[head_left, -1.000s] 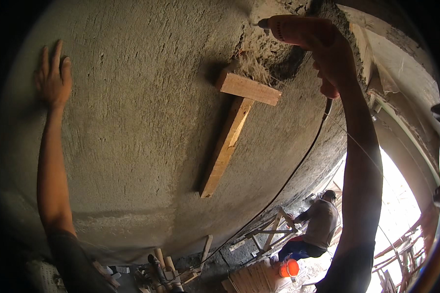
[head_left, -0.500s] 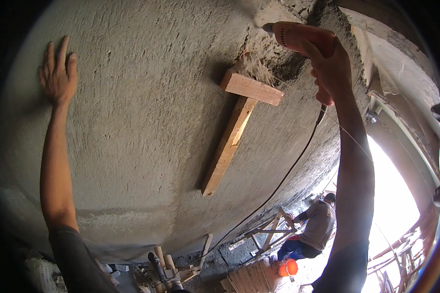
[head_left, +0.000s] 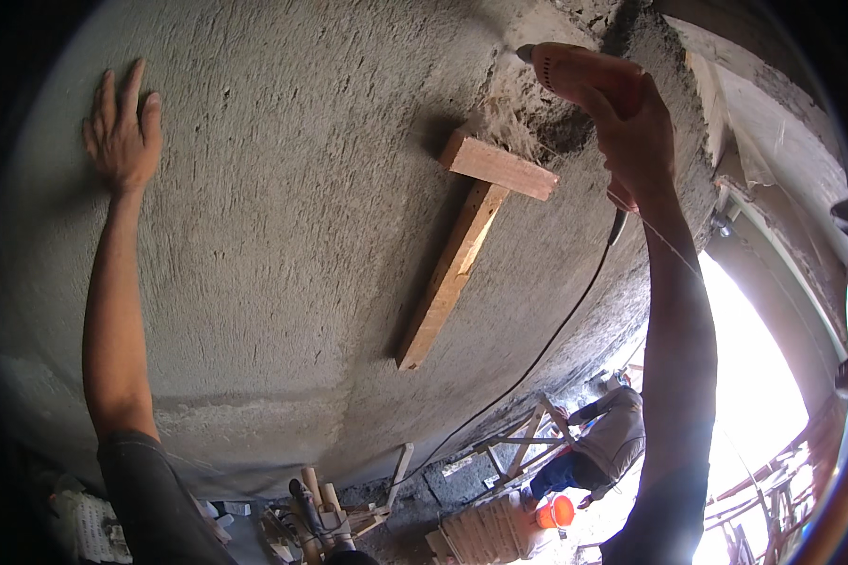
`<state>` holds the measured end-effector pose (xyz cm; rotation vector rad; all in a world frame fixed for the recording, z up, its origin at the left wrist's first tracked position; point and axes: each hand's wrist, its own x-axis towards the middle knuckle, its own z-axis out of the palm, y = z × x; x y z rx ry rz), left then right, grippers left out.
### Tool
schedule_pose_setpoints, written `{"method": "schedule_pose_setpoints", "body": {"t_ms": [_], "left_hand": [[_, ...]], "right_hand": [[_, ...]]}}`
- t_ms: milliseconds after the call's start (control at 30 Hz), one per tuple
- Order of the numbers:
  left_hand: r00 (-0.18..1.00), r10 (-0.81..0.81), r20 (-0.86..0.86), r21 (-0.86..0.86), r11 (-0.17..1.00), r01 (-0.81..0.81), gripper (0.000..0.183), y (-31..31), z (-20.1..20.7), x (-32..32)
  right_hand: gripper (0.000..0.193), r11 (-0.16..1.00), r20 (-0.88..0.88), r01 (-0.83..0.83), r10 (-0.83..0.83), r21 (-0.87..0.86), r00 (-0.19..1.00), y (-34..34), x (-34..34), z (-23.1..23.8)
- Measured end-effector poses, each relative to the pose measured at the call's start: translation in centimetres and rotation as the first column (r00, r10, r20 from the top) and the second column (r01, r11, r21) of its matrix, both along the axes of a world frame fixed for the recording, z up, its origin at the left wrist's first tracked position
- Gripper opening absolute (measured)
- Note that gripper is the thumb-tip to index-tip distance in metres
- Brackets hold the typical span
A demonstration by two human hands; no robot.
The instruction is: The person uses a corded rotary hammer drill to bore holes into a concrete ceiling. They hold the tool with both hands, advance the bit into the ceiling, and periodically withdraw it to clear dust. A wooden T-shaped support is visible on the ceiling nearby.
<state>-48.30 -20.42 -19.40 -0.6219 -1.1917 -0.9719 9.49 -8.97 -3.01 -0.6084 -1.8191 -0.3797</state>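
Observation:
My right hand point(head_left: 639, 132) grips an orange-red power drill point(head_left: 584, 73) by its handle, up near the top of a rough grey plastered wall point(head_left: 273, 235). The drill's nose points left at the wall; whether a bit touches the surface I cannot tell. From the handle's base a dark cord point(head_left: 575, 311) hangs down. Flat against the wall at the upper left lies my left hand point(head_left: 125, 137), fingers spread and holding nothing. Between my hands, a T-shaped wooden piece point(head_left: 452, 273) is on the wall, its crossbar just below a crumbly hollow point(head_left: 528, 118).
Below right, a co-worker point(head_left: 603, 438) bends beside a wooden frame point(head_left: 523, 443), with an orange bucket point(head_left: 555, 512) close by. Wooden slats point(head_left: 485, 537) and several poles point(head_left: 316, 513) lie at the bottom. Bright light fills an opening point(head_left: 754, 348) at the right.
The wall and wooden piece have shifted slightly right and up in view. Both hands keep their places, the right still holding the drill. The co-worker has bent lower, an arm reaching beside the bucket.

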Motion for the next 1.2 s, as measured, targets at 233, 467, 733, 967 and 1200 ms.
{"method": "schedule_pose_setpoints", "body": {"t_ms": [233,467,733,967,1200], "left_hand": [[0.999,0.002,-0.044,0.018,1.0,-0.001,0.058,0.3,0.1,-0.5],[1.0,-0.008,-0.022,0.023,1.0,0.009,0.057,0.4,0.1,-0.6],[0.997,-0.035,-0.063,0.011,0.999,0.036,0.057,0.1,0.2,-1.1],[0.999,0.004,-0.05,0.014,1.0,-0.003,0.057,0.0,0.2,-0.8],[0.999,0.001,-0.046,-0.007,1.0,-0.001,0.058,-0.3,0.1,-0.7]], "right_hand": [[0.05,0.977,0.049,0.196,-0.2,0.086,0.978,-1.4,-1.1,0.4],[0.044,0.96,0.221,0.134,-0.19,0.244,0.956,-0.9,-1.9,2.4],[0.024,0.987,0.229,-0.118,0.14,-0.109,0.963,-6.2,-3.7,4.5],[0.025,0.998,0.263,-0.052,0.062,-0.046,0.963,-6.6,-3.0,5.0],[0.032,0.981,0.065,0.01,0.002,-0.191,0.998,-2.0,0.5,5.9]]}}
